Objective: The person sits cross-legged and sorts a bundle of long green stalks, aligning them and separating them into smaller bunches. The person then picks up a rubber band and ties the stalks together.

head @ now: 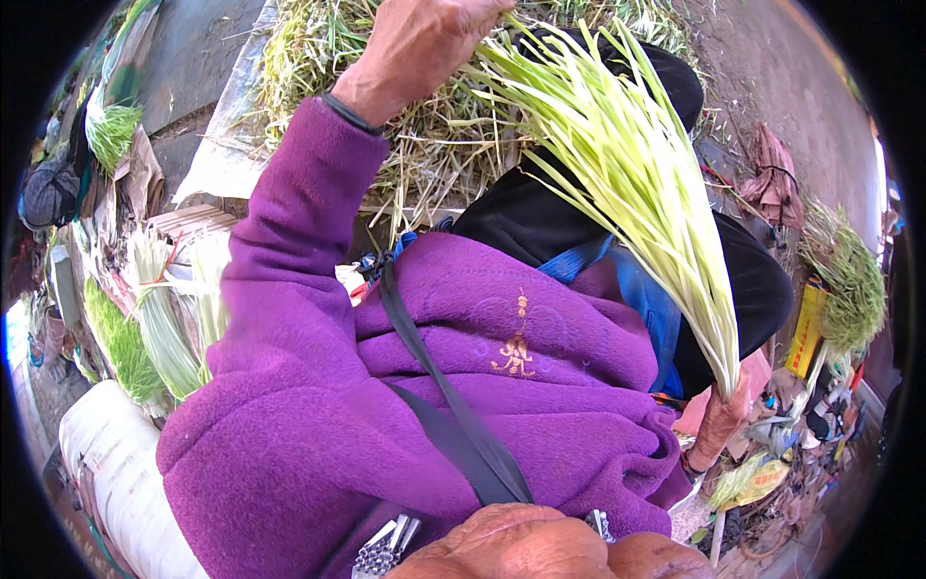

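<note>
A fanned bunch of long, chive-like leafy greens [636,174], with pale stem ends and yellow-green blades, slants across my lap. My right hand [723,420], at the lower right, grips it by the white stem ends. Up at the picture's top edge, my left hand [427,54] has its fingers closed at the leaf tips; part of the fingers is cut off or hidden. Beneath the left hand and the leaves lies a heap of loose, partly dry leaf trimmings [456,152].
Tied bunches of greens [163,318] stand at the left, by a white ribbed roll-like object [119,470]. More greens [843,279] lie at the right, near a yellow printed packet [806,329] and a brown cloth bundle [774,181]. Mixed litter [781,499] covers the lower right ground.
</note>
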Demonstrator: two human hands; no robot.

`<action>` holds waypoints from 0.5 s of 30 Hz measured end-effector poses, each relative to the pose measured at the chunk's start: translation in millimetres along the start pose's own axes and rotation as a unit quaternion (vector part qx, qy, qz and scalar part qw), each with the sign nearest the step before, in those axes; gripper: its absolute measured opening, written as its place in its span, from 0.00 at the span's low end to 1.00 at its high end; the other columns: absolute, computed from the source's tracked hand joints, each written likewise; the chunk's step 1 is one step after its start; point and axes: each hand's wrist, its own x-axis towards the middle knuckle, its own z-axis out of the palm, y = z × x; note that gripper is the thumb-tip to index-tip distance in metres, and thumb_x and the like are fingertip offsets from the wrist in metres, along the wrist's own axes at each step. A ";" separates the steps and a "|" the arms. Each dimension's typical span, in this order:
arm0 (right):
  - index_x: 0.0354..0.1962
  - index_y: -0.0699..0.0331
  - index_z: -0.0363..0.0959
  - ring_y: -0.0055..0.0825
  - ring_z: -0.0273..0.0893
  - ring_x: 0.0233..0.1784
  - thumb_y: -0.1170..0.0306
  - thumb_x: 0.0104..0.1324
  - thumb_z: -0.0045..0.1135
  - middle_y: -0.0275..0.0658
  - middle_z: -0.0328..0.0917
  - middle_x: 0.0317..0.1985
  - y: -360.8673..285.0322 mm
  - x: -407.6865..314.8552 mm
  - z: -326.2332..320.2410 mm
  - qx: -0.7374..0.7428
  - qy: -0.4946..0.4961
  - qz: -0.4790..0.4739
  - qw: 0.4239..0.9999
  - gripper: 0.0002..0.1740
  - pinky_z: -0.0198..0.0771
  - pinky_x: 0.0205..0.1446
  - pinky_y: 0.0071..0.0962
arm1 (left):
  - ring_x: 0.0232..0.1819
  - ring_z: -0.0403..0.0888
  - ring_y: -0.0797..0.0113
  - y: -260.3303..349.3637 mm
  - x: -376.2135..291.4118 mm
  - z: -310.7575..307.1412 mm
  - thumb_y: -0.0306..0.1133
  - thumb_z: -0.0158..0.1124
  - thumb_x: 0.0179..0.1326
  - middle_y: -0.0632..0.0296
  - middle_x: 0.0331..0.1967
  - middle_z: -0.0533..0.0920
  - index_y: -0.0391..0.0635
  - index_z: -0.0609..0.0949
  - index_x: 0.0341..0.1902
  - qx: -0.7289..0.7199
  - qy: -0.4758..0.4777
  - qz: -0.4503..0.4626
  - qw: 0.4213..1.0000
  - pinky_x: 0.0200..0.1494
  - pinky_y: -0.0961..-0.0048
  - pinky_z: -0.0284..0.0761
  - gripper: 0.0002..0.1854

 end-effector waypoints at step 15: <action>0.44 0.67 0.71 0.42 0.71 0.27 0.74 0.67 0.61 0.49 0.73 0.27 9.1 -4.4 -1.0 0.093 -0.069 0.073 0.991 0.11 0.70 0.35 0.36 | 0.45 0.82 0.74 5.2 -97.8 63.3 0.38 0.68 0.68 0.64 0.46 0.87 0.45 0.81 0.62 -0.569 -0.211 -0.281 0.743 0.48 0.75 0.78 0.21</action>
